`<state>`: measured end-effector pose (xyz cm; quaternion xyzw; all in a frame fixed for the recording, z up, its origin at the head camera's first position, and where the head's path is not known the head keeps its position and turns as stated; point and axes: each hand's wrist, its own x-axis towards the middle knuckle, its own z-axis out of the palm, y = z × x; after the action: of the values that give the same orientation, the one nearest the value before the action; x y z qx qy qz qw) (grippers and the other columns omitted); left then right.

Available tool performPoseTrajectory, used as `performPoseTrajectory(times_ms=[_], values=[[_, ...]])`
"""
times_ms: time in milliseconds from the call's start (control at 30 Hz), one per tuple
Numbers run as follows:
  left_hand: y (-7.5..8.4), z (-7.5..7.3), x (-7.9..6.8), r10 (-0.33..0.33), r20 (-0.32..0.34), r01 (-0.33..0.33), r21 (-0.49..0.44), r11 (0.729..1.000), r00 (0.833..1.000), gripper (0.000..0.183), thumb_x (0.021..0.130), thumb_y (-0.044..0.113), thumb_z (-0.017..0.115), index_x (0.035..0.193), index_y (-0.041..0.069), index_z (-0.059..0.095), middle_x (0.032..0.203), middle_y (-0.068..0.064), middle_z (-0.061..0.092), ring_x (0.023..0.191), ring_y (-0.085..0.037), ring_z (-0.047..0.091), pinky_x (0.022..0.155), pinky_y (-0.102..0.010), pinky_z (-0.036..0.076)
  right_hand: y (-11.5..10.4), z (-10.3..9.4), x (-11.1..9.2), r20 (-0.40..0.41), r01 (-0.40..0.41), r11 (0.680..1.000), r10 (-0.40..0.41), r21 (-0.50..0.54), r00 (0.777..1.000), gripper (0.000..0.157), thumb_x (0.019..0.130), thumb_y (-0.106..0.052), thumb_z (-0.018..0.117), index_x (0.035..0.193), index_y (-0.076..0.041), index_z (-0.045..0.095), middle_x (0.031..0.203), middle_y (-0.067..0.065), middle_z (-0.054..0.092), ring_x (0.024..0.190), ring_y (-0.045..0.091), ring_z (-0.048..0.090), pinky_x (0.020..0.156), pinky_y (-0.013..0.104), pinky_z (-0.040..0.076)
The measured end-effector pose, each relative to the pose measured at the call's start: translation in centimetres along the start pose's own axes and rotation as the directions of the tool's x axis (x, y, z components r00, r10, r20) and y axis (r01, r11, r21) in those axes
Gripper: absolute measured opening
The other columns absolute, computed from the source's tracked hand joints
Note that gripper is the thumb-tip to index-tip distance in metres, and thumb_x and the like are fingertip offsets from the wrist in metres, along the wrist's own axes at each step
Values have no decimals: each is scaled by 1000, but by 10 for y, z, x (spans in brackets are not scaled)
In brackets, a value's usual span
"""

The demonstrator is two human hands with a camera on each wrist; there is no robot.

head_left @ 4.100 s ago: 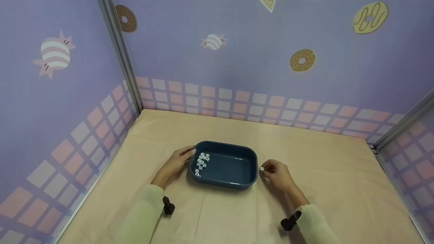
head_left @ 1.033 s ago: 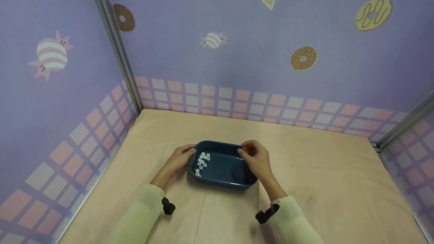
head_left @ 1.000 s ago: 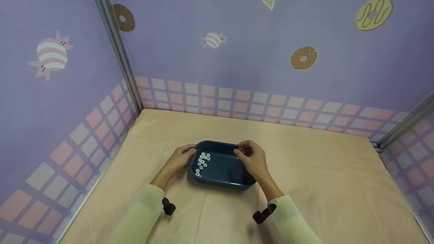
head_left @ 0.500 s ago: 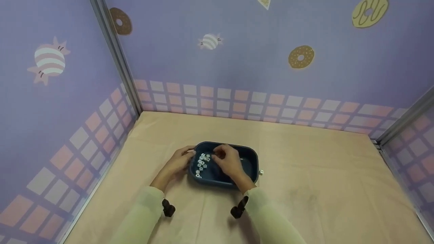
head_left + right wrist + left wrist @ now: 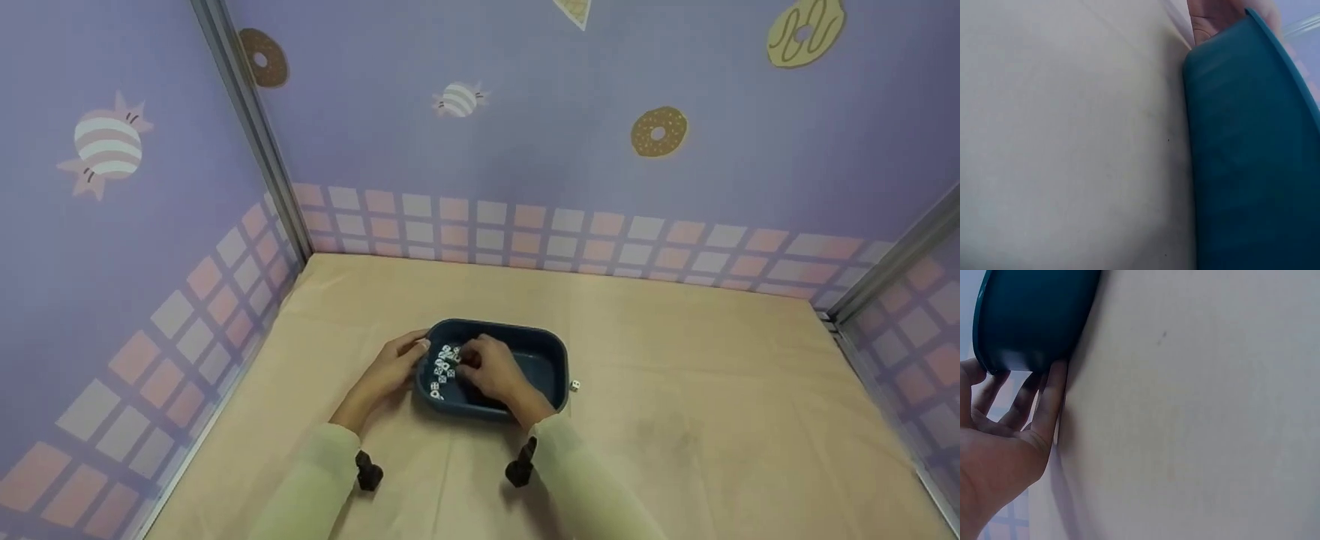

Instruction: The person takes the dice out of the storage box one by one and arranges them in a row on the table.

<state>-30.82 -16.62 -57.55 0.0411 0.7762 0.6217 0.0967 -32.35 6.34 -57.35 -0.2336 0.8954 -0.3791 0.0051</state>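
A dark blue rectangular dish [image 5: 525, 330] lies on the cloth. My left hand [image 5: 391, 365] holds its left end, thumb on the rim. In the left wrist view, the fingers [image 5: 1049, 402] lie against the outer wall. Several white dice [image 5: 439, 369] cluster inside along the dish's left end. My right hand [image 5: 491, 367] reaches over the near rim, its thumb and fingertips down at the right edge of the dice. I cannot tell whether a die is between them. A single die [image 5: 575, 385] lies on the cloth just outside the dish's right end.
A pale cloth [image 5: 712, 405] covers the table. Purple printed walls [image 5: 540, 112] stand at the back and both sides, with metal posts [image 5: 259, 127] at the corners. Dark wrist cameras [image 5: 368, 472] hang below both cuffs.
The right hand set a die down outside the dish's right end, then moved left over the dish and lowered its fingers to the clustered dice. The left hand stays at the dish's left end.
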Motion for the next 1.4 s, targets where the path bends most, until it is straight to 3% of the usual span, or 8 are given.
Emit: performPoseTrajectory(times_ms=[167, 533, 767, 1033, 1233, 1400], values=[[-4, 0, -2, -15, -6, 15, -20, 1000, 1000, 49, 113, 34, 53, 157, 14, 52, 159, -18, 50, 135, -40, 59, 111, -55, 47, -1, 2, 0, 51, -22, 1000, 22, -16, 998, 21, 97, -13, 79, 116, -5, 76, 106, 4, 66, 97, 19, 65, 89, 39, 56], [-2, 4, -3, -7, -20, 7, -1, 1000, 1000, 48, 113, 34, 53, 157, 15, 53, 159, -15, 51, 138, -37, 56, 115, -57, 42, 0, 2, -1, 60, -73, 997, 74, -29, 995, 10, 96, -9, 79, 105, -10, 75, 98, -2, 63, 90, 14, 60, 84, 36, 54], [-3, 2, 2, 36, -4, -36, -9, 999, 999, 48, 114, 32, 51, 157, 12, 51, 158, -17, 50, 138, -37, 55, 115, -56, 43, 0, 2, -1, 31, -54, 997, 55, -55, 998, 9, 95, -8, 79, 103, -8, 74, 96, 1, 64, 90, 17, 60, 84, 39, 54], [-3, -1, 1, 12, 7, -12, -11, 1000, 1000, 47, 114, 33, 52, 157, 15, 53, 156, -16, 53, 134, -36, 60, 111, -54, 47, -2, 1, -1, 32, -41, 998, 42, -50, 999, 10, 96, -9, 77, 104, -7, 72, 96, 2, 64, 88, 17, 59, 83, 39, 54], [0, 0, 0, 12, -23, -12, -7, 1000, 1000, 45, 113, 31, 53, 155, 15, 55, 153, -16, 56, 129, -36, 64, 108, -52, 50, -4, -4, -4, -75, 26, 1000, -25, 13, 997, 12, 95, -9, 77, 104, -7, 70, 96, 0, 66, 87, 16, 61, 81, 36, 55], [2, 2, -1, 0, -25, 1, 18, 1000, 1000, 46, 113, 31, 52, 155, 12, 54, 153, -17, 55, 130, -36, 63, 108, -51, 49, -7, -15, -11, -236, 133, 990, -119, 46, 965, 12, 95, -10, 77, 103, -9, 69, 95, -1, 66, 85, 15, 62, 76, 33, 55]])
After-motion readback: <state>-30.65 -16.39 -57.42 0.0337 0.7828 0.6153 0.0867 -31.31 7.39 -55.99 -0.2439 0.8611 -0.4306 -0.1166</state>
